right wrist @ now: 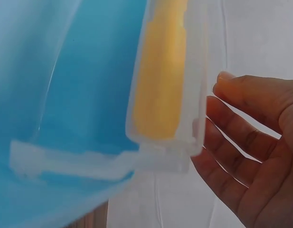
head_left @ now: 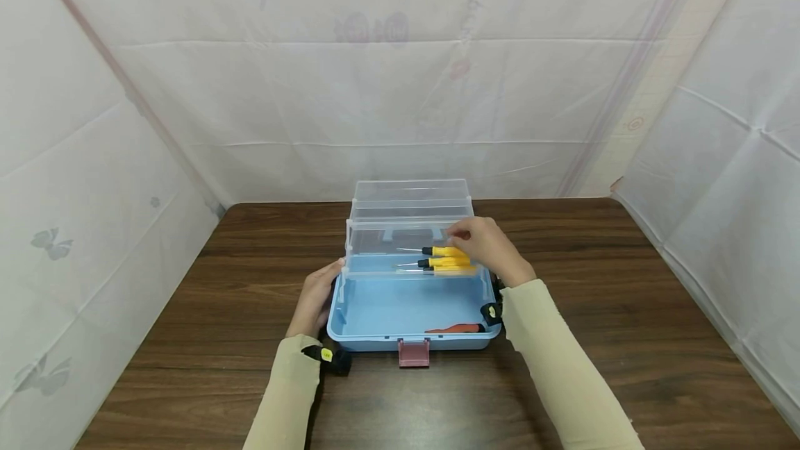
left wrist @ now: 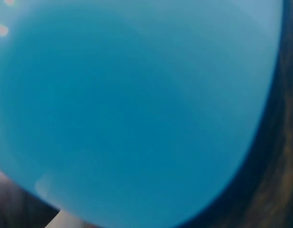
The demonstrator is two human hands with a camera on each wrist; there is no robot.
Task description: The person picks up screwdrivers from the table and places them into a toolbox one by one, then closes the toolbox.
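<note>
Hands flank an open blue toolbox (head_left: 400, 311) that sits at the centre of a dark wooden worktop (head_left: 625, 311). Largest of the things is that worktop, walled at nine, twelve and three o'clock by white sheeting (head_left: 400, 89). Next comes the toolbox, its clear lid (head_left: 409, 194) raised at twelve o'clock and a clear lift-out tray (head_left: 375, 245) standing above the blue base, with a pink latch (head_left: 414, 353) at six o'clock on the front wall. At nine o'clock of the box the left hand (head_left: 315, 301) rests flat against the side wall, fingers straight and lying together, thumb at the tray's corner; the left wrist view shows only a blur of blue plastic close up. At three o'clock of the tray the right hand (head_left: 487, 248) lies over the tray's end, fingers relaxed and slightly apart, touching the clear plastic and curled round nothing, as the right wrist view (right wrist: 250, 142) confirms. Just beside those fingers, inside the tray, lie yellow-handled screwdrivers (head_left: 445, 261), their thin shafts pointing toward nine o'clock. Smallest, an orange-handled tool (head_left: 451, 329) lies on the blue floor near the front wall, at about five o'clock.
</note>
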